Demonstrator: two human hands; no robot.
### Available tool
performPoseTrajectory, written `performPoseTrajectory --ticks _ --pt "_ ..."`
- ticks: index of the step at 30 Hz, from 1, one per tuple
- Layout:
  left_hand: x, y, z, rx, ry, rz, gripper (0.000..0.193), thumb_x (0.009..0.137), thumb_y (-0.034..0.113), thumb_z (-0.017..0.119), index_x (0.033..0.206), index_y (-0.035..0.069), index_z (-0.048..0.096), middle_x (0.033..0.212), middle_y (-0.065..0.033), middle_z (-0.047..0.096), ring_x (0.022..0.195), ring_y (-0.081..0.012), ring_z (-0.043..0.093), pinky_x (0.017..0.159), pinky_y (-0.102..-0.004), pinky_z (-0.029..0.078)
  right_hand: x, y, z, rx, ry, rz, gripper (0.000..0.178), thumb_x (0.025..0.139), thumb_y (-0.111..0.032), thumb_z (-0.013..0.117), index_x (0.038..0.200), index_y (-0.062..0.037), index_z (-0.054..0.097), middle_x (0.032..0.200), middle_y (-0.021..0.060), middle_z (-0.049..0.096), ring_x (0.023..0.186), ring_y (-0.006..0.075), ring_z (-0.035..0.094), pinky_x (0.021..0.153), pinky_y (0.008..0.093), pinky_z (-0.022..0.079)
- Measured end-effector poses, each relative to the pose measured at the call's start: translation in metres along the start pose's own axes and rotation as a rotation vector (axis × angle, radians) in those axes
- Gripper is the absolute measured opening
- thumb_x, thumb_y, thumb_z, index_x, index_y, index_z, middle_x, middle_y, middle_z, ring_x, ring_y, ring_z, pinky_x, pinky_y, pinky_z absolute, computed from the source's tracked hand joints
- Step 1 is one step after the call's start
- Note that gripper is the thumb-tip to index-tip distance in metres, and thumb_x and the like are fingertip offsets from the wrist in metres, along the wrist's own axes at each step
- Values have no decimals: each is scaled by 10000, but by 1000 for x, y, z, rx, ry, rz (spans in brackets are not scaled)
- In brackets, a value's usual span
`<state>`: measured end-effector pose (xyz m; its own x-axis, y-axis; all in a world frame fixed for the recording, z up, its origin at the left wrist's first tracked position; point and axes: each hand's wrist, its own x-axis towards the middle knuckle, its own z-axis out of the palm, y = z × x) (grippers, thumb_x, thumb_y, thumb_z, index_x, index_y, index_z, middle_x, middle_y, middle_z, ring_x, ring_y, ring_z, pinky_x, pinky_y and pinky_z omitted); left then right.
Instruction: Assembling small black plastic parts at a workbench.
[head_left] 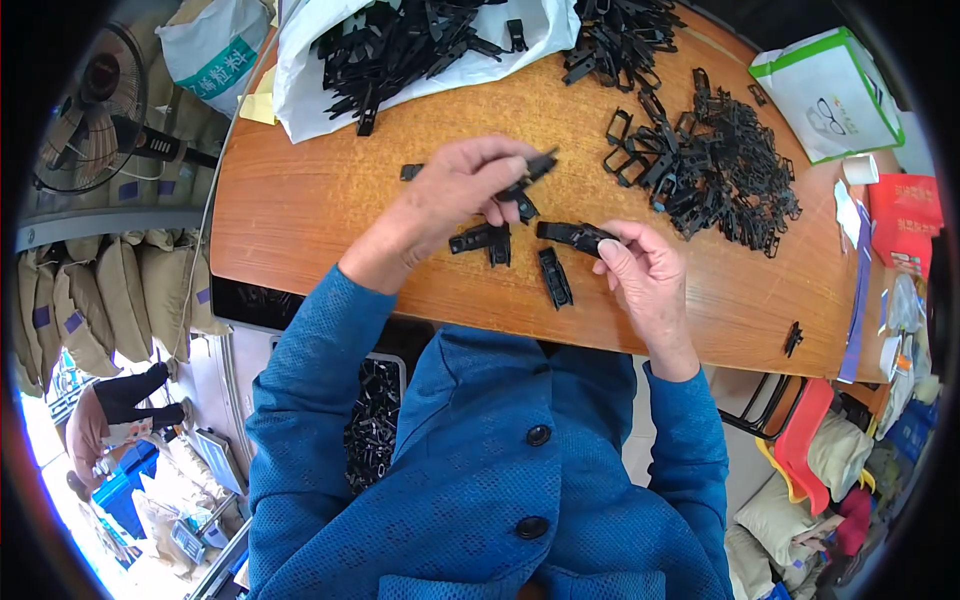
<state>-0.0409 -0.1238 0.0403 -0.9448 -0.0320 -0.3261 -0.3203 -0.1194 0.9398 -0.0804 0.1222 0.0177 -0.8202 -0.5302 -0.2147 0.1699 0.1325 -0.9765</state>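
Observation:
My left hand (465, 185) pinches a slim black plastic part (540, 172) between thumb and fingers above the table. To its right, my right hand (645, 275) grips one end of a longer black plastic piece (572, 236), which points left toward the other hand. Below them on the wood lie several similar pieces, among them a black clip-shaped piece (555, 278) near the table's front edge and a pair touching each other (485, 242). Another small dark piece (411, 172) is partly covered by my left hand. What my curled left fingers enclose is partly hidden.
A white sack (300, 95) spills black parts at the back. A heap of open black frames (735, 170) covers the right side of the wooden table (280, 190). A white-and-green bag (830, 95) stands behind it. A bin of small parts (375, 410) sits below the edge.

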Motion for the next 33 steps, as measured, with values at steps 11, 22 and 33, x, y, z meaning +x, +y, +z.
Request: performPoseTrajectory --ticks 11,22,33 --pt "-30 6 59 150 -133 34 260 981 234 520 1071 25 645 716 7 611 559 -31 555 475 -168 419 -37 -10 3 -55 42 -204 171 883 -51 654 1041 14 636 830 -2 618 682 35 545 611 171 448" --pt "-46 7 90 285 -70 94 215 962 209 556 995 14 642 715 10 601 523 -32 541 444 -167 393 -64 -8 -5 -19 121 -289 119 866 -37 668 974 6 643 788 7 618 678 46 545 579 198 443" --pt "-47 -29 123 252 48 193 179 975 179 529 989 11 591 772 -6 587 601 -55 571 516 -177 449 -70 15 -13 -61 173 -229 71 855 -15 667 904 10 623 765 2 603 644 49 544 550 215 446"
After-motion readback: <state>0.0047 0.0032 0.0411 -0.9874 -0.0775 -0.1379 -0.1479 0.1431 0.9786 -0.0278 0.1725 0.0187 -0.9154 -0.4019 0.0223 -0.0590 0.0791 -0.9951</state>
